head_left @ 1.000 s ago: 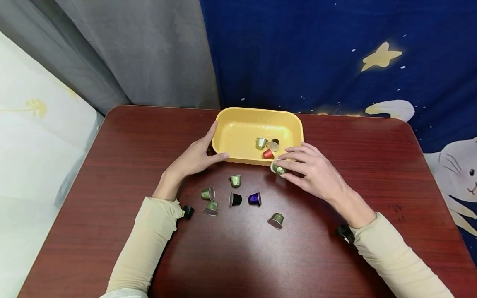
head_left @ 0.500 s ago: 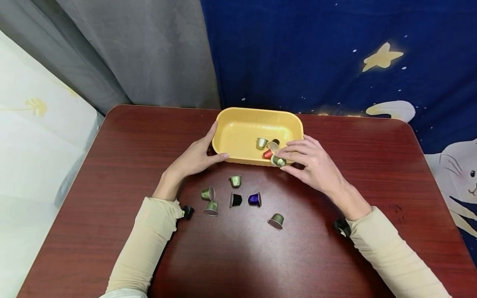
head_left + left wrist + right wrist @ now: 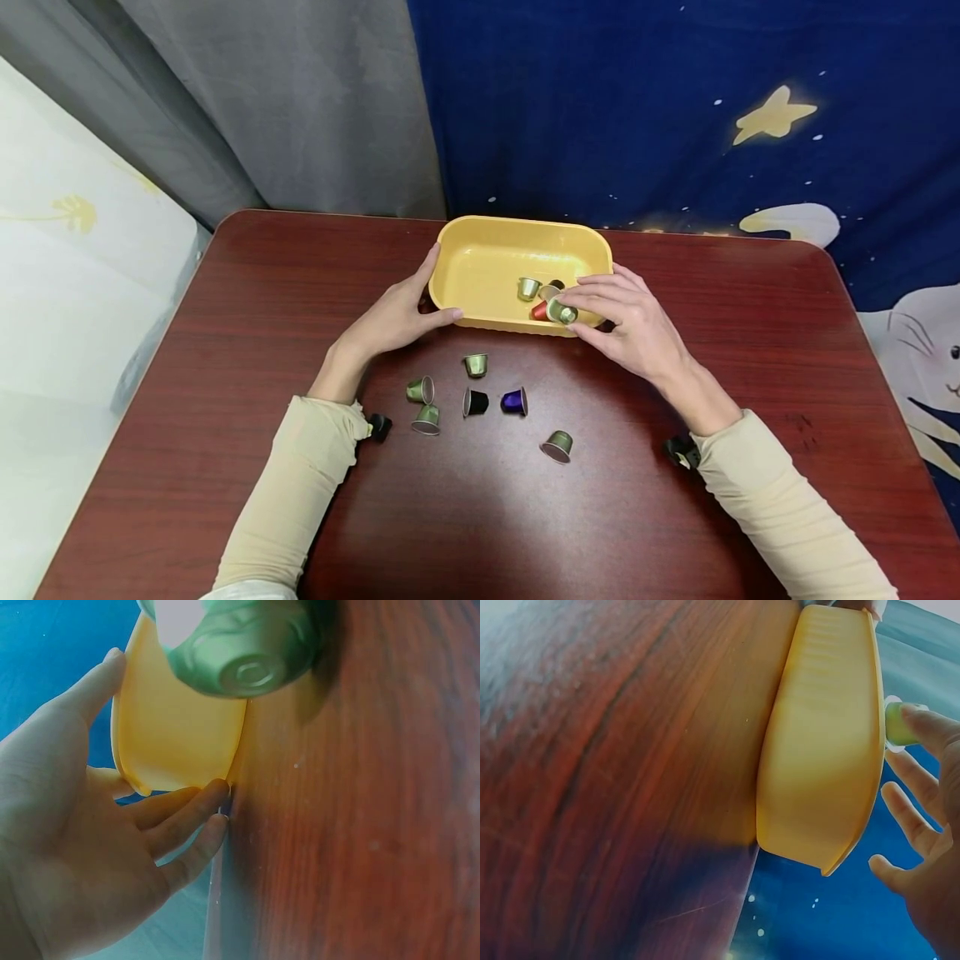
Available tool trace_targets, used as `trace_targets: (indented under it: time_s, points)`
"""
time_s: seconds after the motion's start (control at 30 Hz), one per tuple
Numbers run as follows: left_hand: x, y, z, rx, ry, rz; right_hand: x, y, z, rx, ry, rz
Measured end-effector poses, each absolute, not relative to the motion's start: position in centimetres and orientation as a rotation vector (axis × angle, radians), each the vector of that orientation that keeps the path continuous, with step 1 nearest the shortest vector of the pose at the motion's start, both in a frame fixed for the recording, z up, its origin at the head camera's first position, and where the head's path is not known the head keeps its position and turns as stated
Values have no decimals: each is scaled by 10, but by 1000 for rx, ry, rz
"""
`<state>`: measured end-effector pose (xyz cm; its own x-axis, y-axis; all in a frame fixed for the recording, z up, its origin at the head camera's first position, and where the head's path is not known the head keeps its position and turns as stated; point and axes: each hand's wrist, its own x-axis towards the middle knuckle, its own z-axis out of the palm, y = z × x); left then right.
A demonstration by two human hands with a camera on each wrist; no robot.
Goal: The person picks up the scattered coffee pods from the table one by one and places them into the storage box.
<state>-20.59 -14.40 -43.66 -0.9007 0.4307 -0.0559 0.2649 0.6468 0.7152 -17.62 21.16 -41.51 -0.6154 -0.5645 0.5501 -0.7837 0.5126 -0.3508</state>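
My right hand [image 3: 626, 321] pinches a green coffee capsule [image 3: 562, 312] over the near right side of a yellow tub [image 3: 487, 317]. In the right wrist view, that green capsule [image 3: 900, 724] shows above the tub's rim, with the other fingers spread. My left hand [image 3: 393, 315] rests against the tub's left end, thumb along the near wall and fingers nearly straight; the left wrist view shows its fingertips [image 3: 216, 787] at the end wall. Inside the tub lie a pale green capsule [image 3: 528, 288], a red capsule [image 3: 539, 311] and a partly hidden dark capsule [image 3: 556, 286].
On the brown table [image 3: 465, 517] lie several green capsules [image 3: 476, 365], a black capsule [image 3: 476, 402], a purple capsule [image 3: 514, 402] and an olive capsule [image 3: 557, 447] nearer the front. Grey and blue curtains [image 3: 570, 108] hang behind the back edge.
My right hand has moved the green capsule from in front of the tub's near wall up and over the rim. The left hand and the tub stay in place.
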Motion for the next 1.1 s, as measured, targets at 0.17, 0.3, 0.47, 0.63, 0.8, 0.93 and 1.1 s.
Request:
trace_targets:
  time_s: [0.17,0.3,0.47,0.63,0.8,0.93,1.1]
  points:
    - [-206,-144,-438,567,2649,1097,-177,210,-417,1100,-2399,827]
    - [-206,-144,-439,574,2651,1102,-179,209,-418,1075,-2401,838]
    - [-207,-144,-439,569,2647,1111,-180,210,-420,1052,-2397,843]
    - [-207,-143,-439,562,2644,1106,-182,211,-423,1030,-2428,833]
    - [-207,-143,-439,556,2644,1099,-184,211,-423,998,-2468,835]
    - [-207,-143,-439,561,2646,1105,-187,211,-423,978,-2488,840]
    - [-207,-143,-439,562,2647,1105,-193,208,-425,966,-2513,827]
